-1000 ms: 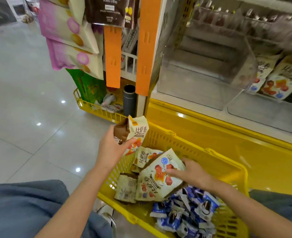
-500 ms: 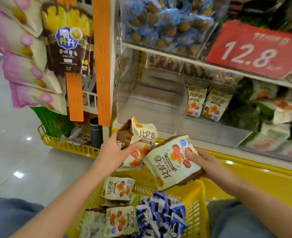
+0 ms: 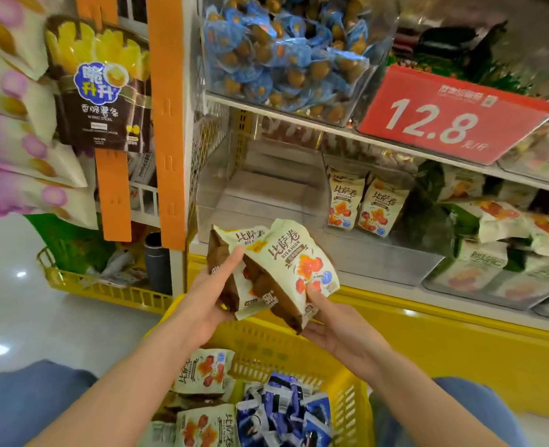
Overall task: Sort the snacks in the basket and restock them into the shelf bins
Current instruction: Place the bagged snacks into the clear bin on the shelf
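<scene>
Supermarket shelving (image 3: 302, 122) on a yellow base (image 3: 460, 346) fills the background. Upper clear bin (image 3: 379, 53): blue-wrapped round snacks (image 3: 276, 59), beside a red price sign (image 3: 453, 121). Lower shelf: a clear bin (image 3: 260, 191) stands directly behind the held packs. The neighbouring bin (image 3: 392, 250) contains two cream packs (image 3: 363, 204) standing upright, printed faces outward. Yellow basket (image 3: 299, 346), foreground: more cream packs (image 3: 202, 372) on its left, blue-and-white wrapped pieces (image 3: 286, 411) on its right. Above the basket rim, both hands are raised close together. Left hand (image 3: 202, 301) grips the left-hand pack (image 3: 228, 246), one digit laid across its front. Right hand (image 3: 337, 330) pinches the lower corner of the right-hand pack (image 3: 292, 266), thumb on the print. The right-hand pack overlaps the other. Each long axis runs near-upright, brown base toward the hands, top edge toward the shelf.
</scene>
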`<state>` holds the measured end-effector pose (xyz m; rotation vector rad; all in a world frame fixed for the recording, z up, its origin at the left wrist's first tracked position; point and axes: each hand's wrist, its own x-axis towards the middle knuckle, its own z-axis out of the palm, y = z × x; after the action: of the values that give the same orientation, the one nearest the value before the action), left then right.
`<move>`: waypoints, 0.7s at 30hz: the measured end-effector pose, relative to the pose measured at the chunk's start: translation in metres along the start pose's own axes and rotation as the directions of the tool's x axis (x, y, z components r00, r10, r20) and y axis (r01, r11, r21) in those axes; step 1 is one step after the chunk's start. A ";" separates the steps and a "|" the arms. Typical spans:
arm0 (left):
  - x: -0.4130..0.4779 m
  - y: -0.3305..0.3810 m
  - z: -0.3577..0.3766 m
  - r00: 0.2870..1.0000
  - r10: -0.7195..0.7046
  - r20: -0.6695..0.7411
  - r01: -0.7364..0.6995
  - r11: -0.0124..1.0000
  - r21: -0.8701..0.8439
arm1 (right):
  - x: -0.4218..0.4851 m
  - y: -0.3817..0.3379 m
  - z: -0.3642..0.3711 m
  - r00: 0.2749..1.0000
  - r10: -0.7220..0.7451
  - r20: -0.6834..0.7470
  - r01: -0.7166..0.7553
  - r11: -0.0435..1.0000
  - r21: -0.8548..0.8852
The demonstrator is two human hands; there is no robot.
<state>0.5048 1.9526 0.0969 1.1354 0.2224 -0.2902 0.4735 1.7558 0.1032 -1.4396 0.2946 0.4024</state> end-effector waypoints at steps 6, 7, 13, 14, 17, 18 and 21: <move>0.003 0.007 0.004 0.999 0.037 0.038 -0.038 0.999 0.039 | -0.001 -0.005 -0.001 0.999 0.008 0.035 -0.004 0.994 -0.107; 0.005 0.008 0.005 0.999 0.051 -0.013 -0.050 0.997 0.057 | -0.003 -0.006 0.000 1.000 -0.009 0.025 0.012 0.988 -0.156; 0.019 0.012 0.016 0.973 0.192 -0.124 -0.163 0.963 0.213 | -0.005 -0.026 -0.002 0.984 -0.173 -0.045 0.119 0.823 -0.555; 0.021 0.014 0.018 0.970 0.210 -0.124 -0.176 0.956 0.236 | -0.005 -0.031 -0.004 0.985 -0.172 -0.013 0.131 0.794 -0.594; 0.026 0.018 0.026 0.968 0.228 -0.106 -0.199 0.951 0.236 | -0.008 -0.051 -0.009 0.986 -0.161 0.049 0.158 0.783 -0.602; 0.028 0.019 0.030 0.969 0.230 -0.091 -0.204 0.952 0.229 | -0.008 -0.059 -0.012 0.987 -0.144 0.066 0.156 0.796 -0.585; 0.032 0.021 0.045 0.976 0.217 -0.015 -0.208 0.954 0.217 | -0.006 -0.078 -0.022 0.998 -0.022 0.053 0.045 0.874 -0.483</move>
<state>0.5433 1.9158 0.1226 1.3680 0.1026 -0.1017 0.5034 1.7271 0.1735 -1.9231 0.1320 0.5043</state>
